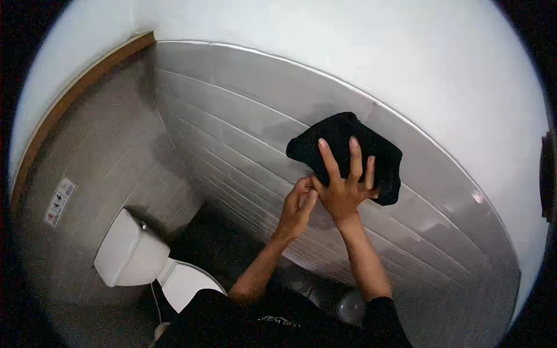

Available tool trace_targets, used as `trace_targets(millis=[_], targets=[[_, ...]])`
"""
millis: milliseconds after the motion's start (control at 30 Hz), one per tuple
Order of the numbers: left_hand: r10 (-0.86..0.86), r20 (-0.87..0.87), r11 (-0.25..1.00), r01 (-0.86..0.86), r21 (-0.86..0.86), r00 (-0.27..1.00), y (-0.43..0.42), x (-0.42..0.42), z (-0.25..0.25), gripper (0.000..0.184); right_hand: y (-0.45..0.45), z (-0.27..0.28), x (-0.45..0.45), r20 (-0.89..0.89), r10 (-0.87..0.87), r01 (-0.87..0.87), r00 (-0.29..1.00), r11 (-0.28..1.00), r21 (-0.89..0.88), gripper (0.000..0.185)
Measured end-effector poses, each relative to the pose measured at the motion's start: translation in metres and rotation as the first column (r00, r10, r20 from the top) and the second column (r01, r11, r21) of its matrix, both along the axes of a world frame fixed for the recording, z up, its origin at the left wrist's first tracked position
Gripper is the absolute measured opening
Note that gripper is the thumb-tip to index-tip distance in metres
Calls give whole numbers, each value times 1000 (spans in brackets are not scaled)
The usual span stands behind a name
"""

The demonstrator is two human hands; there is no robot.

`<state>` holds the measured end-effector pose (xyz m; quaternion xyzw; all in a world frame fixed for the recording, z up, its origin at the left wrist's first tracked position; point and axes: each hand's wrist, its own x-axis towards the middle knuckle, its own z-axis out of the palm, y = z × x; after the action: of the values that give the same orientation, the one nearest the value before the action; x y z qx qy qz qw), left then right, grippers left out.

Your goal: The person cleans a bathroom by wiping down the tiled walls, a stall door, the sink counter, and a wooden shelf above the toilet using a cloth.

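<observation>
My right hand lies spread over a black cloth, pressing it against the grey tiled wall. The cloth is bunched, with its edges sticking out above and to both sides of the fingers. Close beside it, my left hand has its fingers bent in at the base of my right thumb, and the two hands appear to touch there. Whether those left fingers pinch anything is hidden.
A white toilet with its tank stands at the lower left. Above it, a small sign is fixed to the wall, and a brown wooden trim runs along the top. A rounded, translucent object sits low, near my body.
</observation>
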<state>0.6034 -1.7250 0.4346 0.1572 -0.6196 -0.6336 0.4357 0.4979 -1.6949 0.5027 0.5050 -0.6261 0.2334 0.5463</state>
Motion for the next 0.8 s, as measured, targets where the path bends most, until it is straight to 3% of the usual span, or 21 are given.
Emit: trace_targets(millis=[67, 133, 200, 300, 400, 433, 500, 533, 567, 600, 633, 667, 700, 800], targets=[[21, -33, 1000, -21, -20, 999, -28, 24, -4, 47, -35, -2, 17, 31, 72, -74, 997, 994, 77, 65], [15, -10, 1000, -15, -27, 1000, -39, 40, -10, 47, -40, 5, 31, -2, 32, -32, 999, 999, 8, 68], [-6, 42, 999, 4, 45, 999, -50, 65, -17, 45, -54, 12, 40, 134, 132, -142, 982, 987, 68, 87], [94, 208, 996, -94, -7, 974, -77, 134, -23, 42, -100, 16, 74, 152, 154, -156, 976, 988, -4, 98], [263, 295, 965, -244, -101, 918, -59, 190, -21, 38, -89, 37, 89, 157, 51, -63, 986, 995, 75, 101], [295, 303, 955, -283, -84, 906, -59, 214, -19, 37, -94, 48, 103, 260, 128, -159, 957, 982, 102, 98], [372, 309, 925, -376, -50, 875, -65, 258, -16, 35, -125, 56, 105, 153, 176, -188, 972, 980, 67, 94], [445, 290, 892, -450, -52, 848, -63, 279, -14, 35, -134, 63, 103, 92, 198, -203, 976, 978, 50, 93], [522, 275, 846, -531, -46, 808, -70, 298, -14, 35, -151, 70, 103, 152, 249, -268, 957, 956, 120, 75], [586, 271, 796, -605, -17, 763, -70, 323, -8, 35, -157, 87, 115, 181, 169, -198, 969, 967, 158, 75], [670, 185, 733, -681, -7, 719, -69, 345, -10, 36, -160, 102, 123, 198, 223, -251, 955, 959, 129, 76], [754, 234, 645, -759, -90, 613, -60, 363, 6, 37, -169, 115, 130, 214, 277, -303, 937, 948, 100, 78], [793, 162, 604, -792, -84, 587, -59, 387, 1, 38, -190, 121, 129, 110, 349, -351, 930, 936, -7, 82], [892, 141, 447, -883, -143, 429, -43, 451, 15, 37, -217, 160, 162, 167, 497, -479, 852, 867, -135, 84]])
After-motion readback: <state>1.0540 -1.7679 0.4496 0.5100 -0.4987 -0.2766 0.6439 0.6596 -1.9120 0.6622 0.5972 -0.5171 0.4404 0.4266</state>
